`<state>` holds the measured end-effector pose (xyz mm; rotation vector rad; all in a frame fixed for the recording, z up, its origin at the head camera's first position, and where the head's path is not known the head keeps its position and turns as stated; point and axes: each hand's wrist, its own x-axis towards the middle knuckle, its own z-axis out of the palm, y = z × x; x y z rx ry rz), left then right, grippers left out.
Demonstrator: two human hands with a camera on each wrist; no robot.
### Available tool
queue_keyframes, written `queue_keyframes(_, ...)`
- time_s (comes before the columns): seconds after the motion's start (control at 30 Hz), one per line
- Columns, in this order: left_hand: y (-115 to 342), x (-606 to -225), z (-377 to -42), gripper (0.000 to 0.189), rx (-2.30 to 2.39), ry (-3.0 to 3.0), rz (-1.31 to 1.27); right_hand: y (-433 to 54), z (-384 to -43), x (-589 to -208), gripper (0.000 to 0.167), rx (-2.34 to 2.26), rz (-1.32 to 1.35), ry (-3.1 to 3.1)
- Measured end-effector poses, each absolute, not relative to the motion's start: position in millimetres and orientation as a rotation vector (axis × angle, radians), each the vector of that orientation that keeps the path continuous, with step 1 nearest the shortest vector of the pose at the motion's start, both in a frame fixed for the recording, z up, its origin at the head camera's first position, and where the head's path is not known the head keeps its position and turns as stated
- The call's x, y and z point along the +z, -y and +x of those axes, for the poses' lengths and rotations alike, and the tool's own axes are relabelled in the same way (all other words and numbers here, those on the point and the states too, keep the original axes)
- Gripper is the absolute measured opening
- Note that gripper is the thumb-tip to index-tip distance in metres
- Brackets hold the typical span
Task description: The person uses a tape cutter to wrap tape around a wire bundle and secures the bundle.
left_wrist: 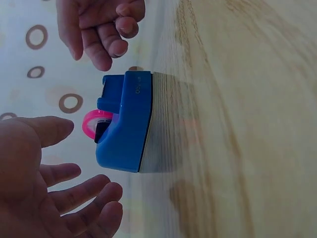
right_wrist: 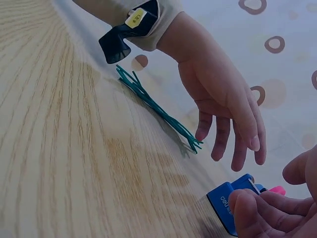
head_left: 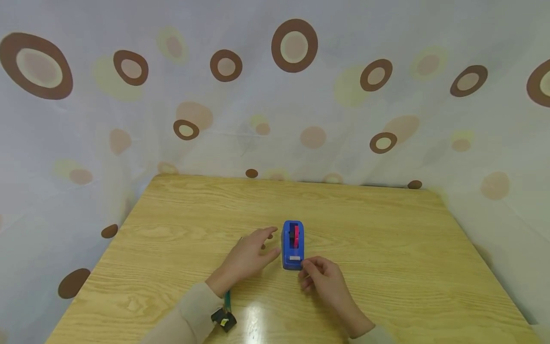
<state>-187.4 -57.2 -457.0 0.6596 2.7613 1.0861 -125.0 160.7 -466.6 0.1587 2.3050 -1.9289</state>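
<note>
A blue tape dispenser [head_left: 293, 253] with a pink tape roll [head_left: 296, 236] stands upright on the wooden table. To its left, my left hand [head_left: 247, 258] is spread, thumb and fingers apart and holding nothing. By the dispenser's front right corner is my right hand [head_left: 328, 282], its fingers loosely bent. The left wrist view shows a gap between the right hand [left_wrist: 106, 25] and the dispenser [left_wrist: 129, 124], with nothing visible in those fingers. Behind the right fingers, part of the dispenser [right_wrist: 228, 203] is hidden in the right wrist view.
A bundle of green wire-like strips [right_wrist: 156, 106] lies on the table [right_wrist: 64, 148], partly under the left forearm in the head view. A black wrist camera [head_left: 224, 319] hangs at the left sleeve. Patterned cloth [head_left: 258, 95] rises behind the table and at its sides.
</note>
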Motion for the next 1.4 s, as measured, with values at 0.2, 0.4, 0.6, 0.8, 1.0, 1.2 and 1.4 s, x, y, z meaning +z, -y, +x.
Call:
queue_keyframes(0.2,54,-460,-190,0.058,1.08,-2.744,0.711,-159,-125,-468,0.026,-1.951,0.171,-2.255)
queue_keyframes(0.4,51,-462,-192,0.061,1.067,-2.742,0.719,-158,-125,-467,0.026,-1.971,0.157,-2.222)
queue_keyframes(0.6,49,-465,-194,0.062,1.052,-2.757,0.712,-157,-126,-468,0.026,-1.975,0.192,-2.216)
queue_keyframes(0.8,48,-469,-197,0.064,1.024,-2.773,0.727,-157,-126,-467,0.026,-1.97,0.212,-2.214)
queue_keyframes(1.0,46,-468,-199,0.066,0.989,-2.794,0.75,-159,-129,-471,0.027,-1.982,0.222,-2.188)
queue_keyframes(1.2,43,-467,-200,0.065,0.961,-2.801,0.764,-158,-129,-471,0.028,-1.996,0.229,-2.177)
queue_keyframes(1.4,41,-468,-202,0.064,0.924,-2.815,0.777,-155,-127,-469,0.027,-2.002,0.258,-2.183)
